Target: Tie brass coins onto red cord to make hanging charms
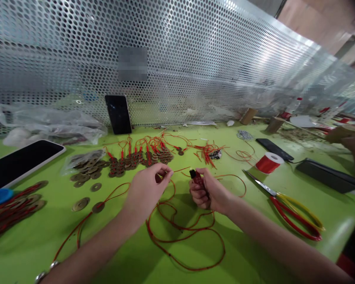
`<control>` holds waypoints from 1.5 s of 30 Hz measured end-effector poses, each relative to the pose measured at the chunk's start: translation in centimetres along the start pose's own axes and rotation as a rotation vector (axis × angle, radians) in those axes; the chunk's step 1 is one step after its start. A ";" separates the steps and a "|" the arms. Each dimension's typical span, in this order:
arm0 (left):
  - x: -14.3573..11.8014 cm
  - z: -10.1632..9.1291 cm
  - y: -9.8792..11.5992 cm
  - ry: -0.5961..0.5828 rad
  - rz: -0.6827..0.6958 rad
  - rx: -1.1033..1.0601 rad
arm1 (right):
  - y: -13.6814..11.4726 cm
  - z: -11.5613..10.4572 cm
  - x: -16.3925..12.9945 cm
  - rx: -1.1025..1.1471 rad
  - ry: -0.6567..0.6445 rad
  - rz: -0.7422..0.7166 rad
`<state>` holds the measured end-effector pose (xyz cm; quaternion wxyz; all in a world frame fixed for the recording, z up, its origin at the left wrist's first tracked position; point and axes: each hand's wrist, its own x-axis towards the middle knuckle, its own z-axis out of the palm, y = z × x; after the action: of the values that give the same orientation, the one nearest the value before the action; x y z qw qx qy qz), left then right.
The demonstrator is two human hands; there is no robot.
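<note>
Left hand (146, 187) pinches the red cord (177, 228) near its end, fingers (165, 170) closed tight on the strand. Right hand (208, 193) is fisted around a small red lighter (195, 177), dark top poking up above the thumb, held upright and close to the pinched cord tip, probably so the two can meet. Gap between cord tip and lighter top is small; they look apart, not touching. Rest of cord lies in loose loops on the green table (254, 236), just below both hands, one brass coin (98, 207) threaded on it to the left. Finished coin-and-cord pieces (142, 156) sit in a row further back. Red thread spool (269, 162) and scissors (286, 205) are parked to the right, within reach. Phone (118, 114) leans on the perforated panel (195, 59).
</note>
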<state>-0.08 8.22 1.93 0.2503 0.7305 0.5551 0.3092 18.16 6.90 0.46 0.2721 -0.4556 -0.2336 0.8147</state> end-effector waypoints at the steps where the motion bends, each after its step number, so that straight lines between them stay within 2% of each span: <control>1: 0.0 0.0 0.0 -0.001 0.003 0.000 | 0.0 0.0 0.0 0.004 -0.001 0.001; 19: -0.1 0.1 -0.1 -0.001 0.016 0.018 | 0.0 -0.1 0.0 -0.003 -0.002 0.002; 36: -0.1 0.0 -0.2 0.009 0.039 0.023 | 0.1 -0.3 0.1 -0.009 -0.055 -0.004; 45: 0.0 0.0 -0.1 0.017 0.039 0.015 | 0.1 -0.3 0.1 0.001 -0.036 0.011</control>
<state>-0.14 8.27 1.84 0.2340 0.7403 0.5450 0.3163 18.37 6.96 0.14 0.2637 -0.4421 -0.2355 0.8244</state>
